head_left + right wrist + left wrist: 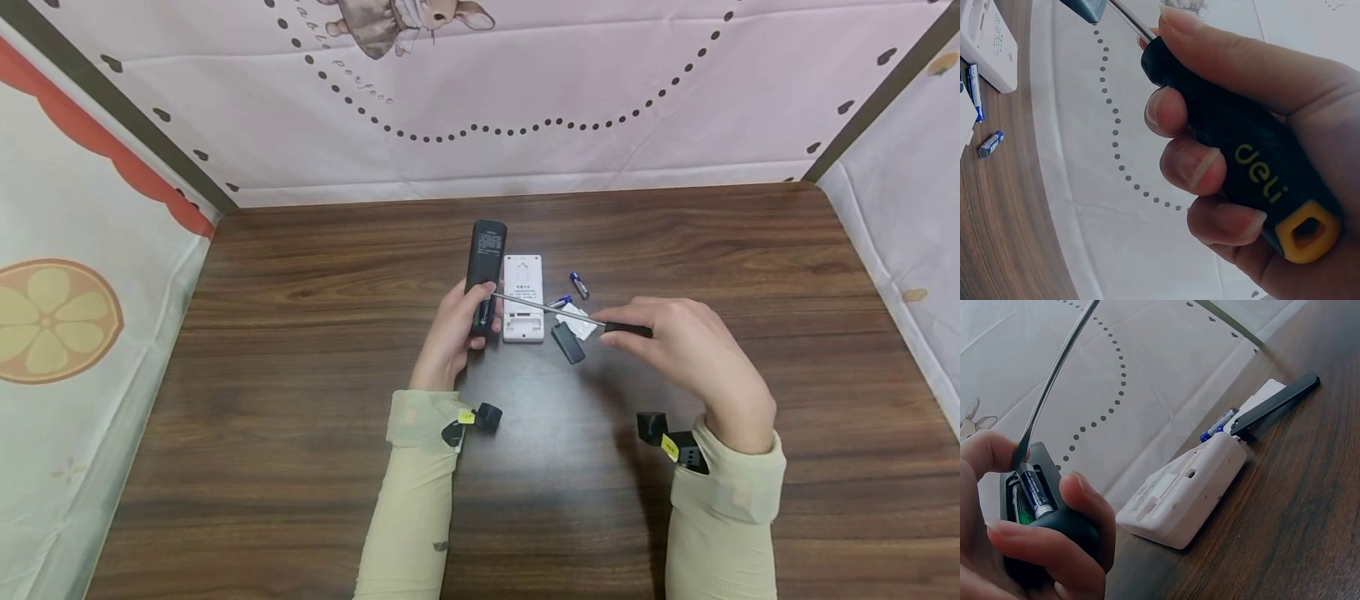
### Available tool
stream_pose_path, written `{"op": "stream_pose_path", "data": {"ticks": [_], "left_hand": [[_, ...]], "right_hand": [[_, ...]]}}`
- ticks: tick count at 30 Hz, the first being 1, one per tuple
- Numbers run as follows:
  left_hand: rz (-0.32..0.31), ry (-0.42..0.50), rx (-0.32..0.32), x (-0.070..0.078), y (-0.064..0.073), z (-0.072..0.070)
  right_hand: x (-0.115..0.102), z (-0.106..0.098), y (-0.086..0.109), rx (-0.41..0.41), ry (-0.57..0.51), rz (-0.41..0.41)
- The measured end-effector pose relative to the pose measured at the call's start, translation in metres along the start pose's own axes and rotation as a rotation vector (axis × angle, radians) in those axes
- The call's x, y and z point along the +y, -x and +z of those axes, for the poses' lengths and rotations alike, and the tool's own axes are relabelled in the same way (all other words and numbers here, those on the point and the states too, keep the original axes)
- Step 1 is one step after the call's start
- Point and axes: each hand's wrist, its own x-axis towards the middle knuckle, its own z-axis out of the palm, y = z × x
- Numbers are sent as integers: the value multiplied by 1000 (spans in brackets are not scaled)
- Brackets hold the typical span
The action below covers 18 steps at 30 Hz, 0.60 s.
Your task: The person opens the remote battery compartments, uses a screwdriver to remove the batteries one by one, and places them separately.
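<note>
A black remote control (486, 254) is in my left hand (444, 333), back side up, its battery compartment uncovered. In the left wrist view, a blue battery (1036, 492) and a green battery (1022, 505) lie side by side in that compartment. My right hand (693, 354) grips a screwdriver (1241, 137) by its dark handle with a yellow end. The metal shaft reaches leftward across to the remote, and its flat tip meets the upper end of the blue battery, close by my left thumb.
Right of the remote lies a white remote-like device (522, 287) with its battery bay uncovered. Beside it are a dark battery cover (567, 342), a white piece (579, 322), a loose blue battery (579, 285) and another battery (558, 302). Cloth walls (480, 158) border the wooden table (300, 467).
</note>
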Motion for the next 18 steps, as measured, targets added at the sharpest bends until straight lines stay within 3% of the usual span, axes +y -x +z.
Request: {"op": "stream_pose_path", "data": {"ticks": [7, 13, 15, 18], "left_hand": [[10, 58, -18, 0, 0, -1], [39, 197, -62, 1, 0, -2], [40, 234, -72, 1, 0, -2], [43, 256, -75, 2, 0, -3]], "right_hand": [[-1, -2, 0, 25, -9, 2], [-2, -1, -2, 86, -39, -20], [-2, -1, -1, 77, -58, -25], [-4, -2, 1, 2, -87, -3]]}}
